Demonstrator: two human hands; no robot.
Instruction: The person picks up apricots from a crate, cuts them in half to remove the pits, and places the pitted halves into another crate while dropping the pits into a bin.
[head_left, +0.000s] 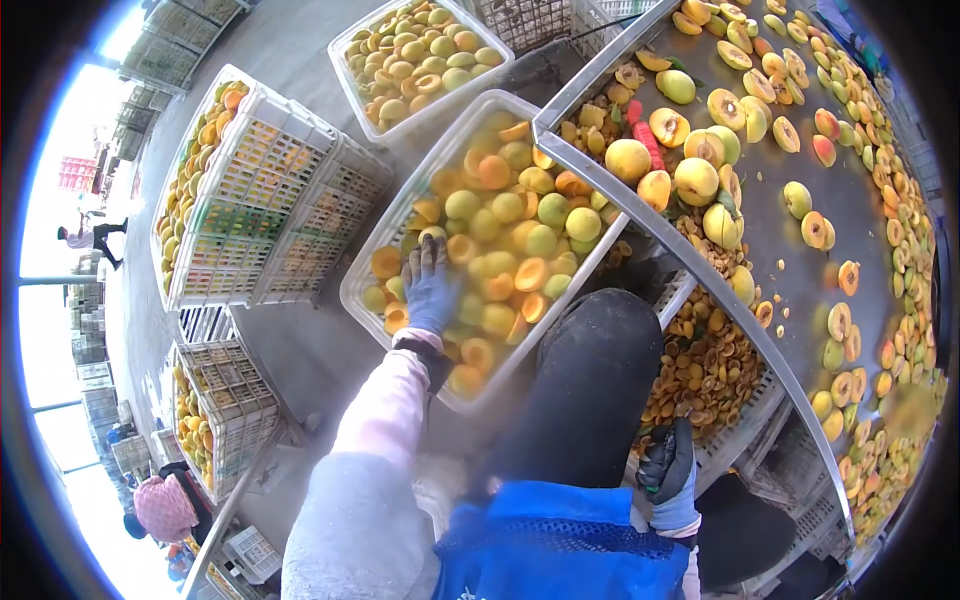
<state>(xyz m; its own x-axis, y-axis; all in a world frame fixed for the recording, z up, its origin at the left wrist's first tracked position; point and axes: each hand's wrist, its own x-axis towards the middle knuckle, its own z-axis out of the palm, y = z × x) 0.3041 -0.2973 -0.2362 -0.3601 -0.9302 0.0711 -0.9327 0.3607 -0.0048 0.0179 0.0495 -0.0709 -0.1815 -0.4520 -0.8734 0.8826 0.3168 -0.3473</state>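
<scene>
My left hand (430, 285), in a blue-grey glove, reaches over a white crate (352, 290) heaped with whole and halved yellow-orange peaches (497, 290). Its fingers are stretched out, and their tips touch fruit near the crate's left side. Down by my right thigh is my right hand (668, 470), its dark-palmed glove curled closed. What those fingers hold, if anything, is hidden. Just above it, another crate contains many brown-orange peach pits and scraps (705, 365). Closest on the table are whole peaches (696, 181) and a red ribbed object (645, 135).
A metal-edged table (690, 262) curves along the right, with halved peaches (818, 230) scattered on it. Stacked crates of fruit (250, 190) stand at left; another full crate (335, 50) is behind. A person in pink (170, 505) is at lower left, another (95, 238) farther off.
</scene>
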